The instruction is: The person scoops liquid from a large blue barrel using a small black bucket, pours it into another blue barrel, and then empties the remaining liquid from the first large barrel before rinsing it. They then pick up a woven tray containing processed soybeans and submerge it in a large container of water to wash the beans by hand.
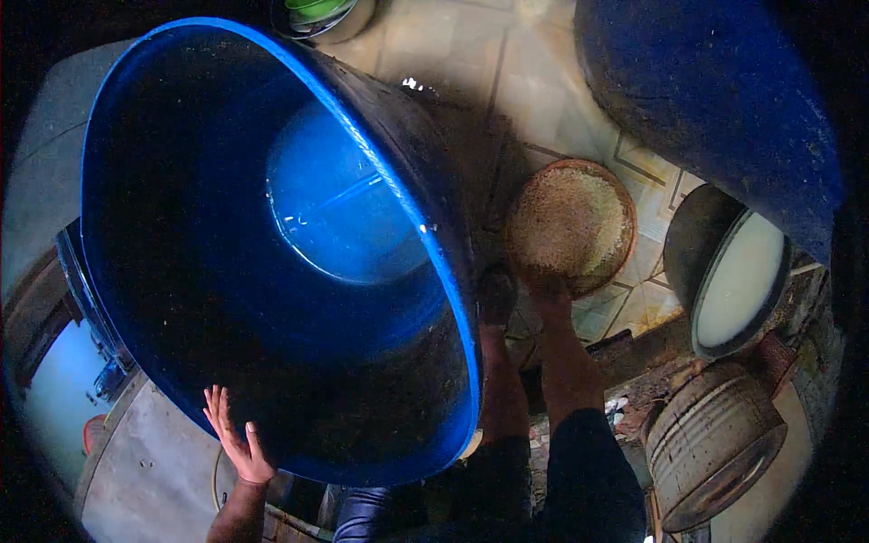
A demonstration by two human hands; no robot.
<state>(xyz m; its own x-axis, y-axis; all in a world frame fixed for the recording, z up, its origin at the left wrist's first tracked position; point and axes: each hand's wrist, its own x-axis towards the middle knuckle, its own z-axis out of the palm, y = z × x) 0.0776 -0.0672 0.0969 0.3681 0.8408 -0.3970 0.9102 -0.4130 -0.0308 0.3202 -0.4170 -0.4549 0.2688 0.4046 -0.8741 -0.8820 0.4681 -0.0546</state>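
A large blue barrel (pixel 208 299) is tipped with its wide mouth toward me. Its inside shows dark walls and a brighter round bottom. My left hand (pixel 237 439) lies against the lower left of the rim, with fingers spread and stretched upward and the thumb apart. The hand touches or nearly touches the barrel's inner edge without wrapping round it. My right hand does not show. A small tan patch sits at the lower right of the rim, too little to identify.
On the tiled floor is a round shallow container (pixel 575 226) of pale brown grainy stuff, touching a foot. To the right are a dark tub (pixel 740 285) with milky white contents, a ridged bucket (pixel 715 443) on its side and another blue barrel (pixel 706 100). A pot (pixel 348 23) stands far off.
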